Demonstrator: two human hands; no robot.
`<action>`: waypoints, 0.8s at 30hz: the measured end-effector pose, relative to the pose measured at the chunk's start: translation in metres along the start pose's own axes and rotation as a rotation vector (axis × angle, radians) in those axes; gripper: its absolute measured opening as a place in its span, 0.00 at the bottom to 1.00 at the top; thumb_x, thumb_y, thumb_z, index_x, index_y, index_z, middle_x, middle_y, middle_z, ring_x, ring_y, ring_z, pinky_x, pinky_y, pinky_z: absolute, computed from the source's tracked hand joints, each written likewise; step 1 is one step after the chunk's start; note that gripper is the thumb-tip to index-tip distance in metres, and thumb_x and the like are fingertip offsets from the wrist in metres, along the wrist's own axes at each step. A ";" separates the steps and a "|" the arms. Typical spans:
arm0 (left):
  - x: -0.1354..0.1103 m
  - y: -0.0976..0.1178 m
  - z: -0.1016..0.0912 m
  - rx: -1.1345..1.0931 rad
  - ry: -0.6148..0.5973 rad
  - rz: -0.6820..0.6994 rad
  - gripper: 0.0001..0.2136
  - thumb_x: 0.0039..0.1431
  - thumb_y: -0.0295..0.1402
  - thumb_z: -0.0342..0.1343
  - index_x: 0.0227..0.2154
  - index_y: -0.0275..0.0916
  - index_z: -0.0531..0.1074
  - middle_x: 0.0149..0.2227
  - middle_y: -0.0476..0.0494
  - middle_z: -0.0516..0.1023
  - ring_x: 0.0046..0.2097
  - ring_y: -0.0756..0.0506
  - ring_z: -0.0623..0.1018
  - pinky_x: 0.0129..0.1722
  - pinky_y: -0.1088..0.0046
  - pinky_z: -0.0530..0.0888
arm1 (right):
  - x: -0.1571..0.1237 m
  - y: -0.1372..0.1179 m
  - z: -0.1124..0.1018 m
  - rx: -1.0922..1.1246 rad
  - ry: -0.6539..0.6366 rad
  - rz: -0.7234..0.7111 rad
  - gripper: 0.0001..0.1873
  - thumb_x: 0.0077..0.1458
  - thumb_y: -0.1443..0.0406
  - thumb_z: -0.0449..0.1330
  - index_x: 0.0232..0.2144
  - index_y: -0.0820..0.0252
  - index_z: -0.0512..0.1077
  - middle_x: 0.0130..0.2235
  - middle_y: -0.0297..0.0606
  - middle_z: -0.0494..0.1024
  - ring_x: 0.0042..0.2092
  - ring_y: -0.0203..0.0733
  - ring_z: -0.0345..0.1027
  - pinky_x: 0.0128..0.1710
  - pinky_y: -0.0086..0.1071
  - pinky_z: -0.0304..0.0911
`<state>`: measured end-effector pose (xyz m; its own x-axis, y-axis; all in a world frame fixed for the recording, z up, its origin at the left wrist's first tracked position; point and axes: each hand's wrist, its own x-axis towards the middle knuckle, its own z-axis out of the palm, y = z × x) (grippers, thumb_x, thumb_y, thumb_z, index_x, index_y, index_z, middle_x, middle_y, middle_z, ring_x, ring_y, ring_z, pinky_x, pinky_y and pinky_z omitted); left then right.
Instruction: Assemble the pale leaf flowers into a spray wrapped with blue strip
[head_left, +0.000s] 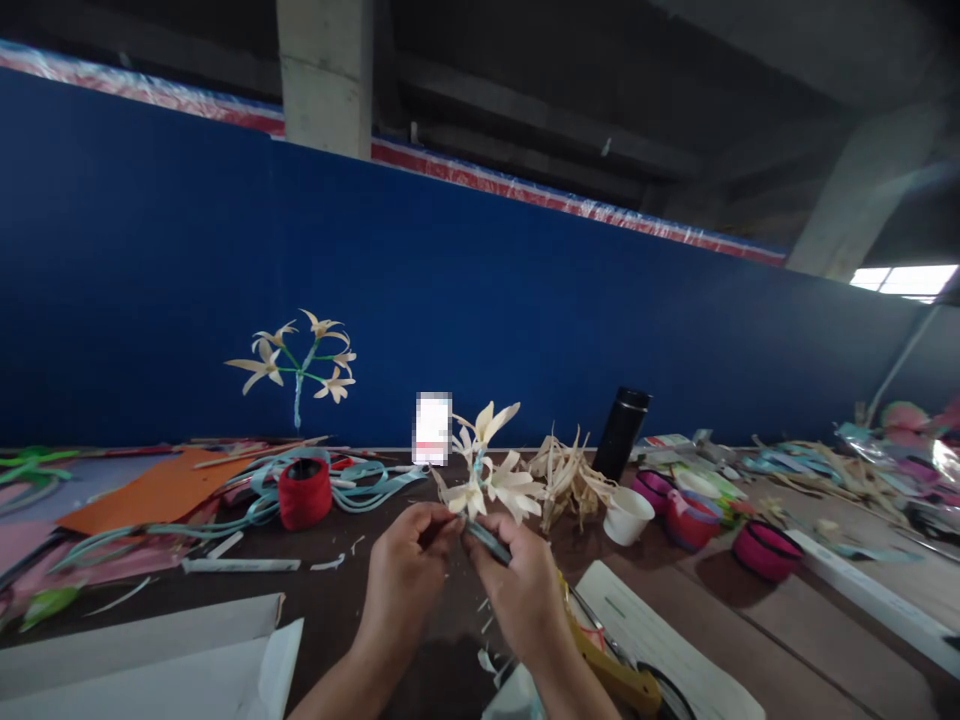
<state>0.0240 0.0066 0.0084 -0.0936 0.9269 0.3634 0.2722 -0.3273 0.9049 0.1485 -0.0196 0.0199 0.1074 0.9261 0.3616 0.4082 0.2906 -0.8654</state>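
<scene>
Both my hands meet at a spray of cream artificial flowers [480, 470] just above the dark table. The fingers of my left hand [411, 565] are pinched together at the base of the flowers, where the stem is mostly hidden. My right hand [517, 575] is closed around a flat grey-blue piece that looks like a roll of tape [487, 542], with its fingertips close to the same base. A similar flower spray [298, 372], with green branches and a pale blue wrapped stem, stands upright at the back left.
A red roll [304, 494] and pale blue strips [367, 487] lie left. Dried husks [574, 485], a white cup [628, 515] and a black flask [622, 433] stand right. A yellow-handled tool [611, 675] lies near my right forearm. White card [150, 660] lies front left.
</scene>
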 end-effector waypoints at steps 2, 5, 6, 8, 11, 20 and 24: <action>0.001 0.000 0.000 0.011 0.008 -0.007 0.07 0.49 0.36 0.54 0.29 0.39 0.73 0.29 0.49 0.78 0.31 0.48 0.75 0.33 0.76 0.68 | -0.001 -0.002 -0.001 0.003 -0.016 -0.002 0.11 0.51 0.61 0.58 0.33 0.61 0.75 0.27 0.34 0.77 0.29 0.38 0.69 0.29 0.25 0.62; 0.002 0.002 0.000 0.002 0.004 -0.024 0.07 0.48 0.35 0.55 0.30 0.39 0.73 0.31 0.48 0.79 0.33 0.47 0.76 0.34 0.76 0.69 | 0.000 0.001 0.000 0.022 -0.022 -0.042 0.12 0.53 0.60 0.56 0.36 0.60 0.75 0.29 0.35 0.78 0.32 0.39 0.70 0.32 0.26 0.62; 0.003 0.002 -0.001 -0.006 -0.001 -0.034 0.08 0.48 0.34 0.55 0.31 0.39 0.73 0.31 0.48 0.79 0.34 0.47 0.76 0.35 0.76 0.69 | 0.001 0.003 0.000 0.029 -0.019 -0.059 0.12 0.53 0.61 0.56 0.36 0.60 0.76 0.30 0.35 0.78 0.33 0.40 0.70 0.34 0.26 0.63; 0.004 0.003 -0.001 -0.030 -0.020 -0.047 0.08 0.48 0.35 0.55 0.32 0.39 0.74 0.32 0.48 0.79 0.35 0.47 0.76 0.37 0.75 0.69 | 0.003 0.007 0.002 0.043 0.001 -0.083 0.12 0.53 0.61 0.57 0.37 0.59 0.76 0.33 0.36 0.79 0.36 0.41 0.71 0.37 0.28 0.63; 0.006 0.002 -0.003 -0.055 -0.040 -0.044 0.09 0.48 0.36 0.55 0.32 0.39 0.74 0.32 0.48 0.79 0.34 0.47 0.76 0.37 0.74 0.69 | 0.005 0.011 0.005 0.066 0.016 -0.101 0.11 0.53 0.62 0.57 0.37 0.58 0.77 0.35 0.37 0.80 0.38 0.43 0.72 0.39 0.29 0.63; 0.005 0.007 -0.005 -0.016 -0.004 -0.068 0.08 0.46 0.36 0.57 0.28 0.39 0.75 0.28 0.48 0.79 0.31 0.47 0.76 0.34 0.75 0.70 | 0.009 0.011 0.002 0.004 0.075 -0.208 0.10 0.53 0.65 0.57 0.37 0.55 0.77 0.35 0.37 0.79 0.38 0.42 0.71 0.40 0.31 0.63; 0.006 0.006 -0.009 0.048 -0.019 0.007 0.06 0.48 0.34 0.55 0.28 0.39 0.74 0.28 0.49 0.79 0.31 0.47 0.76 0.33 0.75 0.69 | 0.014 0.013 -0.003 -0.023 0.033 -0.273 0.11 0.51 0.67 0.58 0.37 0.55 0.77 0.40 0.39 0.77 0.44 0.44 0.68 0.45 0.34 0.60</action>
<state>0.0169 0.0086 0.0176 -0.0736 0.9280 0.3653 0.3186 -0.3252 0.8904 0.1578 -0.0031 0.0150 0.0203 0.8059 0.5916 0.4465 0.5222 -0.7266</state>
